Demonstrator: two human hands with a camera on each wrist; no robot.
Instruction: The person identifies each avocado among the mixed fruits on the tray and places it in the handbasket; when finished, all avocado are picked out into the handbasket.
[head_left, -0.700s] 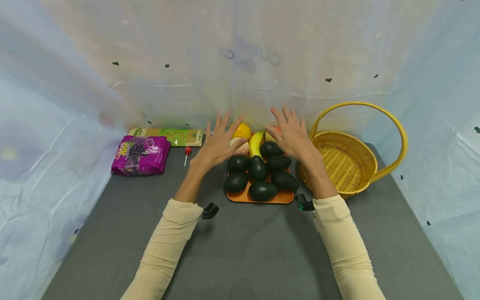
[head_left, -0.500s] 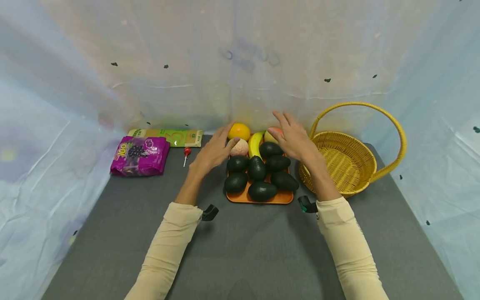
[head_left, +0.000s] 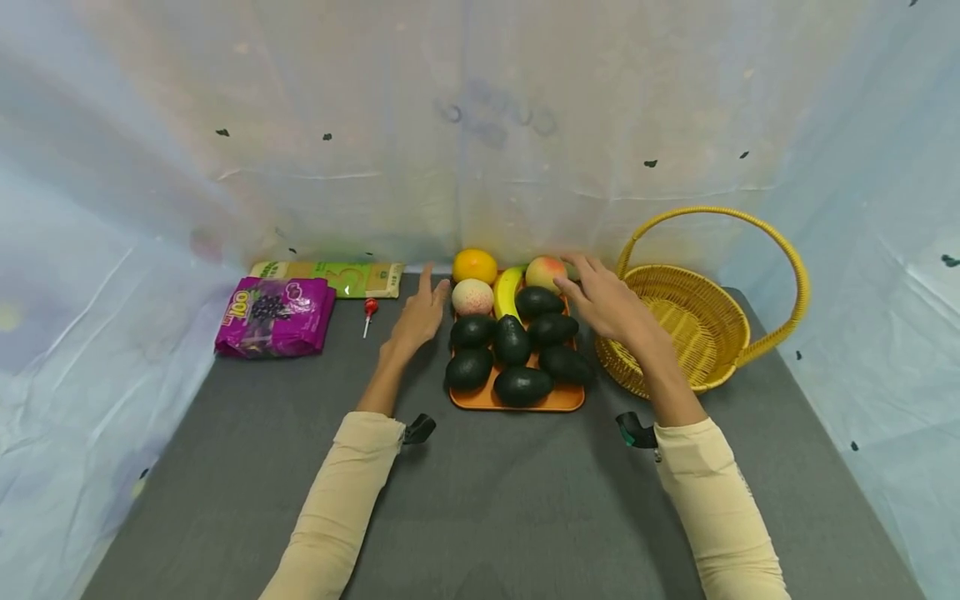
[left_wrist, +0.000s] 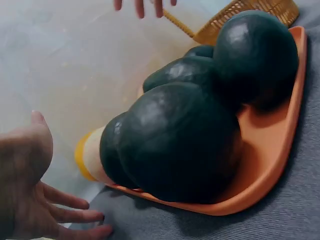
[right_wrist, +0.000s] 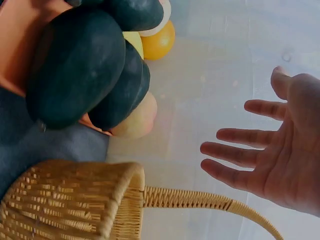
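An orange tray [head_left: 467,399] in the middle of the table bears several dark green avocados [head_left: 523,387] at its front. Behind them are a yellow banana [head_left: 507,292], a speckled pale pink fruit [head_left: 472,297], an orange [head_left: 475,266] and a peach [head_left: 545,272]. My left hand [head_left: 422,318] is just left of the tray, beside the pale fruit, holding nothing; its fingers extend in the left wrist view. Close to the peach, between tray and basket, is my right hand [head_left: 611,304]. The right wrist view shows its fingers [right_wrist: 232,154] spread, with a gap to the peach.
A yellow wicker basket [head_left: 624,368] with a tall arched handle stands right of the tray, below my right forearm. At the left lie a purple grape-print package [head_left: 273,318], a green package [head_left: 360,279] and a red lollipop [head_left: 371,307]. Pale sheeting hangs behind.
Both hands have come down from over the rear fruits and moved apart, left hand leftward, right hand rightward. The orange and peach show more fully. Fruits and tray keep their arrangement.
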